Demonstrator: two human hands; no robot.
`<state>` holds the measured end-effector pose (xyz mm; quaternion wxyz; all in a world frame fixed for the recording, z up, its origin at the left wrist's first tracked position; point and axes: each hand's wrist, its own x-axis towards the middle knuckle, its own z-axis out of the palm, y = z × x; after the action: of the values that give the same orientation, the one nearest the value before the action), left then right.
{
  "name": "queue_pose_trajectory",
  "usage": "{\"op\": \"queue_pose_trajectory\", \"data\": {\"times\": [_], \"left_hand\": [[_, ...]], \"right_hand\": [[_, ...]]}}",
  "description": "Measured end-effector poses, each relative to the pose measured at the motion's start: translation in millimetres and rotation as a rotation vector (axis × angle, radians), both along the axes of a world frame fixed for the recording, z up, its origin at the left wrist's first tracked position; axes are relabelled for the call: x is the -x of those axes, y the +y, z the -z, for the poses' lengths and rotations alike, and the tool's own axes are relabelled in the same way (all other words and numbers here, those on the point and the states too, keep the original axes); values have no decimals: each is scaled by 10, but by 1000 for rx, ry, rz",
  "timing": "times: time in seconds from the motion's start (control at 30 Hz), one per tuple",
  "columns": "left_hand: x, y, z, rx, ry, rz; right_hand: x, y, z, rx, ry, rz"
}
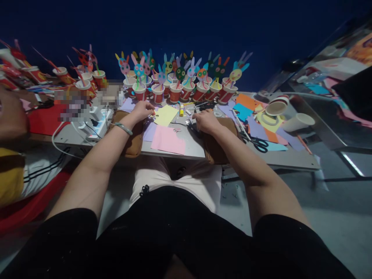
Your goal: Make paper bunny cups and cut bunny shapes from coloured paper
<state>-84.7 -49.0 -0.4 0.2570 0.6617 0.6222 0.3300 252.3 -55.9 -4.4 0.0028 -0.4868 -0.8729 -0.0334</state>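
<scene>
My left hand [143, 111] has its fingertips closed on a small orange-red piece [153, 112] beside a yellow paper sheet [167, 115]. My right hand [207, 121] is closed around a thin dark thing whose kind I cannot make out. Both forearms rest near brown pads [135, 138] at the table edge. Between the hands stands a small yellow-labelled bottle or glue stick [181, 111]. Pink paper [168, 139] with a notched edge lies nearest me, partly over lilac paper [149, 132].
Several red paper cups [176, 93] with colourful rabbit-head figures line the table's back. Black-handled scissors [259, 144], coloured paper [245, 101] and tipped white cups [299, 122] lie right. A power strip [98, 128] with cables is left, near another person's arm [11, 116].
</scene>
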Motion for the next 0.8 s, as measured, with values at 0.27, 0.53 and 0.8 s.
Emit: {"op": "queue_pose_trajectory", "data": {"times": [0.27, 0.53, 0.8], "left_hand": [[-475, 27, -96, 152, -218, 104], [-1249, 138, 29, 166, -388, 208], [-1458, 272, 201, 91, -439, 177]], "right_hand": [[-6, 200, 113, 18, -9, 47], [23, 269, 115, -3, 48, 74], [94, 306, 90, -62, 196, 175]]}}
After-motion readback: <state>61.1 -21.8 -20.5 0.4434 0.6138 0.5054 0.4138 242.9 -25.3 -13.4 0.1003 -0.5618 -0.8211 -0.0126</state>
